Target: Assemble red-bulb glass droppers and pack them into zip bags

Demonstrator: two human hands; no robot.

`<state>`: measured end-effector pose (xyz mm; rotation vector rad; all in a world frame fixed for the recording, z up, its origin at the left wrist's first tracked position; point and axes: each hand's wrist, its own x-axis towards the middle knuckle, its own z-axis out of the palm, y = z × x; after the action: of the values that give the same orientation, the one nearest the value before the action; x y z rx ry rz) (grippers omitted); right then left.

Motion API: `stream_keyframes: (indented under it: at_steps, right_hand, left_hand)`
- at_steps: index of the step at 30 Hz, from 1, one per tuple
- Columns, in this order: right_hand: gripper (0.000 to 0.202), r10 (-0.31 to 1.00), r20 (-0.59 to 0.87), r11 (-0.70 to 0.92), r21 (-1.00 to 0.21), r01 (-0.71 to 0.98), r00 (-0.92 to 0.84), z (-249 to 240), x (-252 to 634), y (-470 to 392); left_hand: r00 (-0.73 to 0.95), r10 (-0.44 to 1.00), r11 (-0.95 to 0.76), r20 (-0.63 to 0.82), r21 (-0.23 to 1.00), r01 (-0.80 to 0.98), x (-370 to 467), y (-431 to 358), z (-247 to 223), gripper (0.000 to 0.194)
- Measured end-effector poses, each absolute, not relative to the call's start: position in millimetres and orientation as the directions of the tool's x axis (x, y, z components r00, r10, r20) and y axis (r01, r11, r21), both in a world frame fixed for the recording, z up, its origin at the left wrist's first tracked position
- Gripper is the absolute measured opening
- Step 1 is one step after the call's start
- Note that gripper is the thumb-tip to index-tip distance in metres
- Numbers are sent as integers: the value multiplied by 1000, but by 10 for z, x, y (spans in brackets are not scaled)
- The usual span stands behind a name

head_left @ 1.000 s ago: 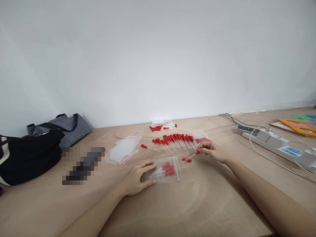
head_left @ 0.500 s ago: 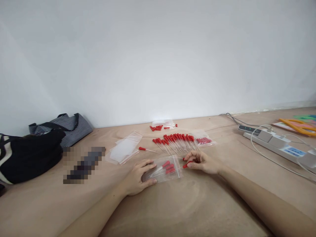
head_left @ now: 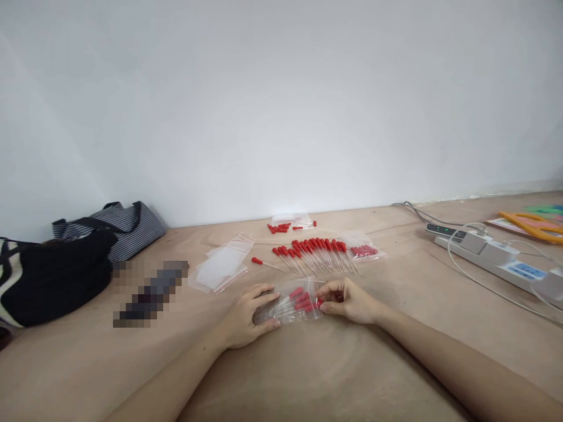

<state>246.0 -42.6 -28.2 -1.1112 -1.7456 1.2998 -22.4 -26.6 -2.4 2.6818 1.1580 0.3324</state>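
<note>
A clear zip bag (head_left: 285, 316) lies flat in front of me with several red-bulbed droppers (head_left: 301, 299) inside, their thin clear stems pointing left. My left hand (head_left: 248, 316) holds the bag's left end, its thumb on the near edge and its fingers on the far edge. At the bag's right-hand mouth, my right hand (head_left: 347, 302) pinches a dropper by its red bulb, the stem lying inside the bag. Another thin stem shows by the right fingertips; its bulb is hidden. Beyond the hands, several droppers (head_left: 314, 252) lie in a row, and a single dropper (head_left: 257, 261) lies apart on the left.
Flat zip bags (head_left: 224, 264) lie to the left. A filled bag (head_left: 365, 249) rests right of the row, and loose red bulbs (head_left: 279, 228) lie near the wall. At right is a power strip (head_left: 505, 261) with cables; at left, a black bag (head_left: 61, 281).
My right hand has moved left to the bag's mouth, and the dropper it pinches has slid further into the bag. My left hand stays in place.
</note>
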Motion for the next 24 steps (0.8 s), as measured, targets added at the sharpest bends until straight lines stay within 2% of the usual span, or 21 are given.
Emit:
stream_keyframes:
  at_steps: [8, 11, 16, 20, 24]
  right_hand:
    - [27, 907, 64, 143, -976, 162, -416, -306, 2326, -418]
    - [28, 925, 89, 162, -972, 173, -368, -335, 2220, -433]
    - [28, 909, 104, 238, -925, 297, -403, -277, 2286, -369]
    - [22, 959, 223, 282, -793, 540, -173, -223, 2565, -228]
    - [17, 965, 202, 261, -680, 685, -167, -248, 2710, -163]
  left_hand:
    - [663, 737, -670, 132, 269, 691, -225, -289, -38, 49]
    - [660, 738, -669, 141, 275, 690, -228, -284, -49, 49]
    - [658, 739, -665, 143, 307, 681, -234, -273, -54, 49]
    - [673, 729, -673, 124, 307, 673, -244, -267, -20, 48]
    - [698, 703, -700, 135, 304, 646, -264, -261, 10, 43]
